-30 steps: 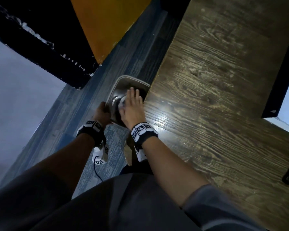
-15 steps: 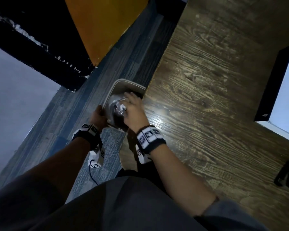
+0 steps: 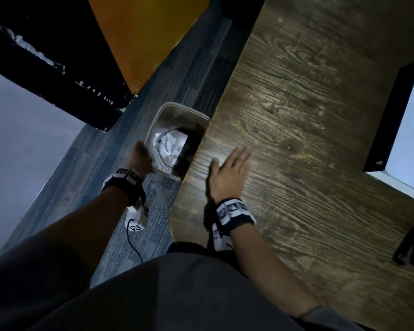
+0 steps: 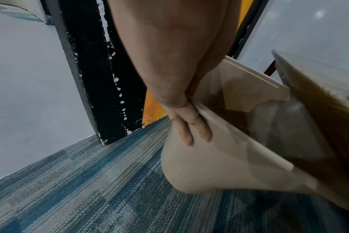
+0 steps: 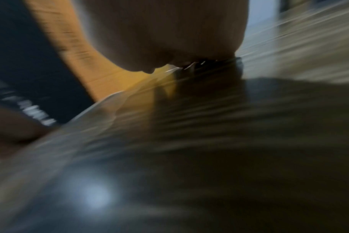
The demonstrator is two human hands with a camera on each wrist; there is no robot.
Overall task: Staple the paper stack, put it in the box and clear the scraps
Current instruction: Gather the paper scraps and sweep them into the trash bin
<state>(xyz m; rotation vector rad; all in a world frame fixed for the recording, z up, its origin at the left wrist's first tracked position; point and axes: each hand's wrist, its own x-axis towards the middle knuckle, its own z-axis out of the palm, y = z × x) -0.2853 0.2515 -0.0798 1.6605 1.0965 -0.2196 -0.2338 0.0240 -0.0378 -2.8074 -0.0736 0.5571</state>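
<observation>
A beige waste bin [image 3: 177, 111] with a clear liner hangs at the left edge of the wooden table [image 3: 320, 139]. White paper scraps [image 3: 169, 146] lie inside it. My left hand [image 3: 141, 156] grips the bin's near rim; in the left wrist view its fingers [image 4: 189, 126] lie on the outer wall of the bin [image 4: 219, 165] with the thumb hidden inside. My right hand [image 3: 230, 168] is flat and open over the table just right of the bin, holding nothing. The right wrist view is blurred. No paper stack is in view.
A black object [image 3: 411, 249] lies at the table's right edge. A black-framed light panel [image 3: 411, 130] stands at the right. Left of the bin are blue carpet [image 3: 105, 163], a black post [image 3: 58, 68] and an orange panel [image 3: 148, 32].
My right hand has left the bin's opening and moved right onto the table, fingers spread. The scraps now lie in the bin. The left hand still grips the rim.
</observation>
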